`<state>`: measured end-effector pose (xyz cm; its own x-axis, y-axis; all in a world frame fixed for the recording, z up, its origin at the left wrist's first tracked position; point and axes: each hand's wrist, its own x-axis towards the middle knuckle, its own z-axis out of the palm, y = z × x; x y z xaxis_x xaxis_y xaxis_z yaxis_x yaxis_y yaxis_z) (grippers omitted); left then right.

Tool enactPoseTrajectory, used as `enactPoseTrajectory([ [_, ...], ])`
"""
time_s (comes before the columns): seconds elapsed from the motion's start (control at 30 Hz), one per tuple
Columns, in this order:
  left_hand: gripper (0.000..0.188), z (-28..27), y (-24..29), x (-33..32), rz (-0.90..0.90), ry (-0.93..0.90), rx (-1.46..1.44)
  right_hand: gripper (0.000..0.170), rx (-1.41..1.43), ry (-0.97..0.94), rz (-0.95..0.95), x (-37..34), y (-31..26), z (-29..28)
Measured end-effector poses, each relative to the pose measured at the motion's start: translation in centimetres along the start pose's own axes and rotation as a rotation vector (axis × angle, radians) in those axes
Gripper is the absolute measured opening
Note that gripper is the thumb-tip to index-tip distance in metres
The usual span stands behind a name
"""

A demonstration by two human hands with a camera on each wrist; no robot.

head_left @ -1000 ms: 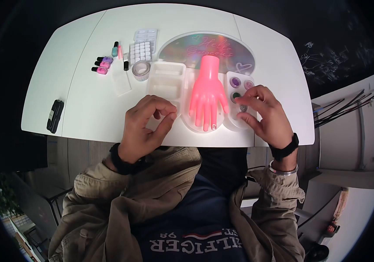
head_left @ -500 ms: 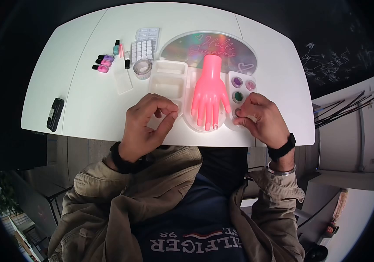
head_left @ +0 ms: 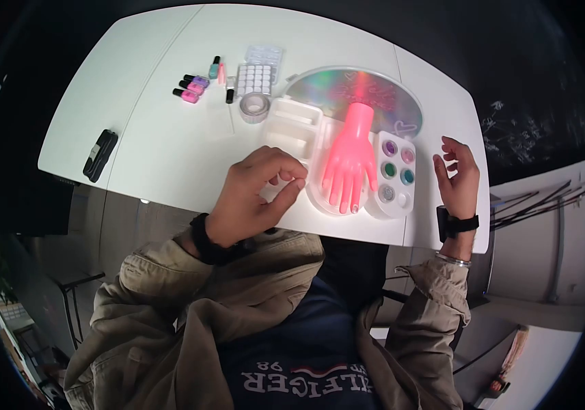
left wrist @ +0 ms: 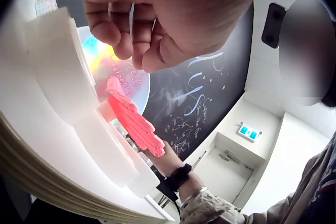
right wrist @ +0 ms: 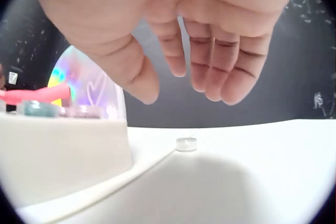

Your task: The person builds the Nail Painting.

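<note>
My left hand (head_left: 255,195) hovers left of the pink model hand (head_left: 350,164), thumb tip against the curled index finger; no held thing can be made out there. To the right of the white pot tray (head_left: 379,205), my right hand (head_left: 460,179) is relaxed, holding nothing. Several glitter pots sit in the tray, among them a purple pot (head_left: 389,147), a green pot (head_left: 389,169) and a silver pot (head_left: 387,193). In the right wrist view a small clear round piece (right wrist: 186,144) lies on the table below my right hand (right wrist: 168,40). One model fingertip carries silver glitter.
Behind the model hand stands a shiny half-round board (head_left: 306,83). Left of it are a compartment tray (head_left: 294,145), a tape roll (head_left: 254,108), a white nail-tip box (head_left: 254,80) and nail polish bottles (head_left: 186,96). A black case (head_left: 100,156) lies at the far left.
My right hand has left the silver pot and moved right, beyond the tray, its fingers spreading; the pots are uncovered. The head view has shifted. My left hand keeps its pose.
</note>
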<state>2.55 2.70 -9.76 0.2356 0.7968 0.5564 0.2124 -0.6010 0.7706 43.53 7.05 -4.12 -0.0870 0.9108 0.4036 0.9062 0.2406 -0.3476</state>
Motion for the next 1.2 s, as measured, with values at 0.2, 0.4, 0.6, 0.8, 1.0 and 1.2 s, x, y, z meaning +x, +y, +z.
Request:
enactPoseTrajectory([
  [0.2,0.018,-0.1,0.2,-0.1,-0.003,0.013,-0.016,0.068,-0.137,-0.218,-0.089,2.9,5.5,5.2],
  [0.4,0.017,-0.6,0.5,-0.3,-0.011,0.031,-0.021,0.041,-0.108,-0.289,-0.2,6.2,6.1,6.1],
  [0.6,0.018,-1.0,0.4,-0.4,-0.001,0.056,-0.011,0.016,-0.012,-0.275,-0.075,4.9,6.6,4.4],
  [0.8,0.018,-1.3,0.6,-0.8,-0.001,0.084,0.013,0.017,-0.008,-0.158,-0.095,0.6,2.8,0.8],
  [1.0,0.016,-1.0,0.4,-1.0,-0.035,0.074,0.075,0.019,0.167,-0.152,-0.168,-4.5,-5.5,-3.1],
  [1.2,0.018,-1.1,0.1,-1.1,-0.068,0.0,0.239,0.018,0.101,-0.129,-0.181,-7.2,-5.5,-0.6],
])
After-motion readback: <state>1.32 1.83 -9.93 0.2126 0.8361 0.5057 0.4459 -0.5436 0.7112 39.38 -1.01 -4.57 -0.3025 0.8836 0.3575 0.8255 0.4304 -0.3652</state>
